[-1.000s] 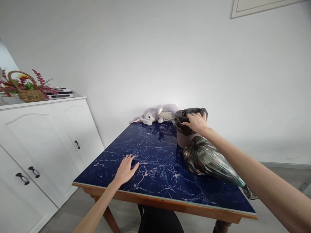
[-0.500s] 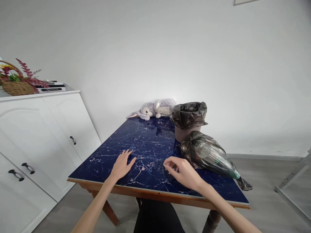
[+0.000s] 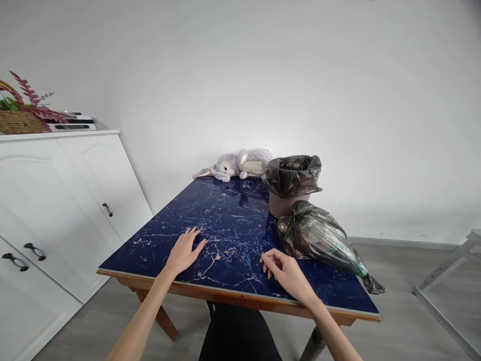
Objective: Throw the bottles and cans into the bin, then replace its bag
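My left hand lies flat on the blue marbled tabletop, fingers stretched out, thumb apart. Across from it, my right hand rests near the front edge with its fingers loosely curled in; nothing shows in them. Just beyond the right hand lies a filled black plastic bag, knotted and on its side, its tail hanging over the table's right edge. Behind that bag stands a trash can lined with a black bag folded over its rim. Neither hand touches the bag or the can.
A grey plush rabbit lies at the table's back edge against the wall. White cabinets stand at left, with a wicker flower basket and a white device on top. A metal frame stands at right.
My right hand has settled lower on the table, its fingers curling further in. My left hand stays flat. The view has shifted slightly; the bag, can and plush rabbit keep their places.
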Motion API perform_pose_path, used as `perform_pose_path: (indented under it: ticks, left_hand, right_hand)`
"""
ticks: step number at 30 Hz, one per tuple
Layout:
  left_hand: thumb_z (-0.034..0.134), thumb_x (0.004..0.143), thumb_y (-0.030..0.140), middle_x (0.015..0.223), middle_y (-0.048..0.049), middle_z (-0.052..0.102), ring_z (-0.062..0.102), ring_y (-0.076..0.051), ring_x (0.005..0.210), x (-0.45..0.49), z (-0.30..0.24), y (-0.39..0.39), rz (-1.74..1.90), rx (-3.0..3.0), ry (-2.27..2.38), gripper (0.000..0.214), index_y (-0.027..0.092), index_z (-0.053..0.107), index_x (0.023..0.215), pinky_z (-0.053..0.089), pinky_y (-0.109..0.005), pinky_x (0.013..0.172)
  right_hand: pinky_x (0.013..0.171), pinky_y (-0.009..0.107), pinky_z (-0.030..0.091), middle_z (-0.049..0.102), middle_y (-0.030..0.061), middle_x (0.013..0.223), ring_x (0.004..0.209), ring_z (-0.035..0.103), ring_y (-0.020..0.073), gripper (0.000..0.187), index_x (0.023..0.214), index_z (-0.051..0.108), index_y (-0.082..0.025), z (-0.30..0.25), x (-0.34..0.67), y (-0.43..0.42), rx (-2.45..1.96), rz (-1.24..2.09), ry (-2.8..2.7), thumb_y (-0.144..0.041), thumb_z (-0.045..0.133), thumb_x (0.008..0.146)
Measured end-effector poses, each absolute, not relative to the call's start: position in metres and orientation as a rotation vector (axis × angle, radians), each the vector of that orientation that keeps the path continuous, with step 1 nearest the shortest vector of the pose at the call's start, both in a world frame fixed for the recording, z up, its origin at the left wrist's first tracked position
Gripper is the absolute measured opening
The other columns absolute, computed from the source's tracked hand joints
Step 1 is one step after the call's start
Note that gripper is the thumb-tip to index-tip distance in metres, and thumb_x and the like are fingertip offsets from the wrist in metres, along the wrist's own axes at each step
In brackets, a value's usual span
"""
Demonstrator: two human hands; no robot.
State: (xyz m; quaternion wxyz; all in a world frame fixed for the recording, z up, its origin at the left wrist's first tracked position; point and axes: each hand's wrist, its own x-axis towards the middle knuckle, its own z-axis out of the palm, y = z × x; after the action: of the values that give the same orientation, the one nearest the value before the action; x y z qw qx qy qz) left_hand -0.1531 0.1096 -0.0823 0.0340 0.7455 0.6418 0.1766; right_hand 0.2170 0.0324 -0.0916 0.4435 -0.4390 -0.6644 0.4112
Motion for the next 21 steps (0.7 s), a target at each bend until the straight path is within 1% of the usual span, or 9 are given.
perform_pose_path:
  ticks: [5,14,21]
  left_hand:
    - [0.039,0.103,0.072,0.170,-0.0151,0.041,0.031,-0.038,0.161,-0.1528,-0.0816,0.1091,0.590,2.285,1.966,0.078,0.019,0.049,0.159,0.028,-0.057,0.130]
    - [0.039,0.102,0.073,0.169,-0.0152,0.042,0.030,-0.037,0.161,-0.1532,-0.0855,0.1139,0.589,2.269,1.982,0.081,0.015,0.048,0.158,0.026,-0.056,0.131]
    - [0.043,0.101,0.072,0.167,-0.0146,0.046,0.034,-0.038,0.160,-0.1534,-0.0867,0.1136,0.657,2.266,1.960,0.077,0.018,0.051,0.156,0.028,-0.057,0.130]
  right_hand:
    - [0.064,0.028,0.049,0.070,0.0028,0.078,0.066,0.065,0.0174,0.055,0.094,0.068,-0.021,-0.0881,0.2175,0.0297,-1.092,1.028,-1.611,-0.074,0.055,0.099]
    - [0.067,0.030,0.050,0.071,0.0037,0.080,0.068,0.065,0.0181,0.054,0.097,0.068,-0.021,-0.0897,0.2186,0.0298,-1.097,1.041,-1.581,-0.073,0.056,0.098]
    - [0.069,0.030,0.051,0.071,0.0040,0.083,0.070,0.065,0.0184,0.053,0.099,0.069,-0.021,-0.0929,0.2203,0.0311,-1.097,1.043,-1.601,-0.072,0.055,0.100]
